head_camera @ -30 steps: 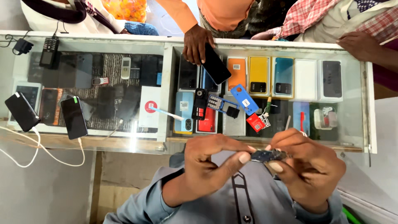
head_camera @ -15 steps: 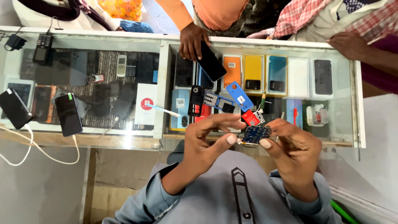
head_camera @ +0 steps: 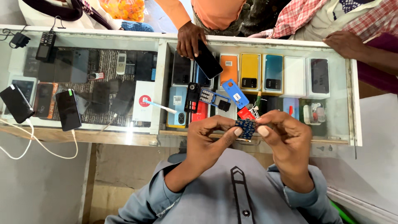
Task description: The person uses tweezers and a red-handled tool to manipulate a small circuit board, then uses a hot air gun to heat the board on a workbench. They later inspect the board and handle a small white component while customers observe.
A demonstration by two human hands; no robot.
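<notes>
The person is standing behind a glass display counter [head_camera: 124, 41] and is holding a small blue circuit board [head_camera: 246, 128] just above its near edge, close to the chest. The left hand [head_camera: 209, 139] is pinching the board's left side between thumb and fingers, and the right hand [head_camera: 286, 139] is pinching its right side in the same way.

Under the glass, phone boxes [head_camera: 250, 72] in orange, yellow, blue and white are lying in a row, with older keypad phones [head_camera: 120, 64] on the left part. On top of the glass, two dark phones [head_camera: 68, 110] are lying with white cables [head_camera: 37, 143] attached, and a blue card-shaped tool [head_camera: 235, 93] is resting near the middle.

Across the counter, another person's hand [head_camera: 190, 38] is holding a black phone [head_camera: 207, 62] on the glass, and a second visitor's hand [head_camera: 345, 43] is resting on the far edge at the right.
</notes>
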